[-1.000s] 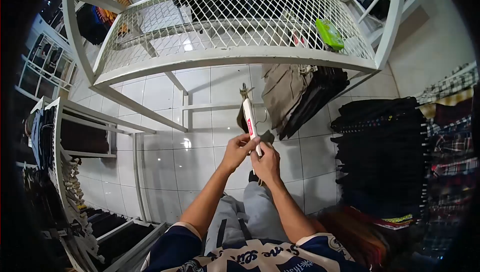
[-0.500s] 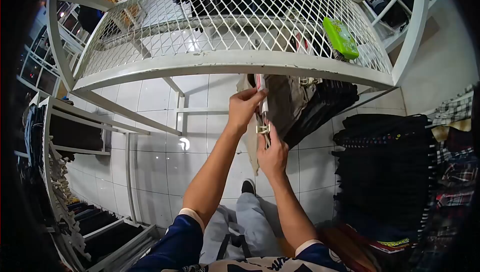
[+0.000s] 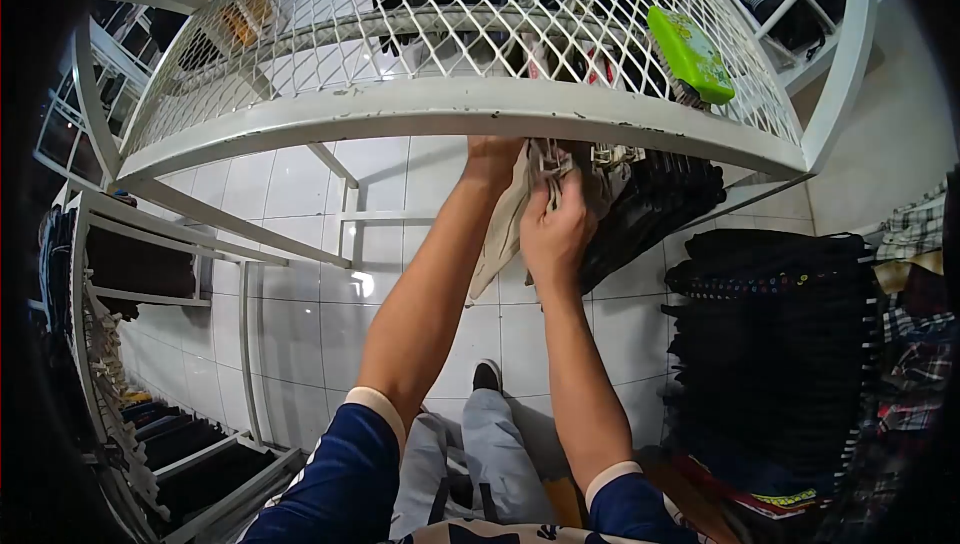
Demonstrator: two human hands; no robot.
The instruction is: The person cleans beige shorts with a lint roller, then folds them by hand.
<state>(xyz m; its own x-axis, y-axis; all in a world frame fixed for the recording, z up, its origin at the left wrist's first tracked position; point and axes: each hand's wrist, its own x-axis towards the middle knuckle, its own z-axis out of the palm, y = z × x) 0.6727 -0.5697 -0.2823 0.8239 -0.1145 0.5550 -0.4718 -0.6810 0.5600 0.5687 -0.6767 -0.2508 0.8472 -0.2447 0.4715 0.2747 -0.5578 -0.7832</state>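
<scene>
Below the front bar of a white mesh rack (image 3: 330,114), light beige trousers (image 3: 503,234) hang beside dark trousers (image 3: 655,214). My right hand (image 3: 556,234) has its fingers closed on a clip hanger (image 3: 549,159) at the top of the beige trousers. To its left, my left hand (image 3: 496,156) reaches up behind the bar, its fingers hidden. Another pale clip (image 3: 615,154) shows right of the right hand. A bright green pack (image 3: 692,56) lies on the mesh shelf.
Stacked dark clothes (image 3: 765,344) are at the right, with plaid shirts (image 3: 915,354) beyond. A white shelf unit (image 3: 150,224) holding clothes stands at the left. White rack legs (image 3: 343,214) rise from the tiled floor (image 3: 400,274).
My left hand has moved up behind the bar, out of partial view. The right hand has risen with the clip hanger. The beige trousers are higher, and the view has shifted slightly.
</scene>
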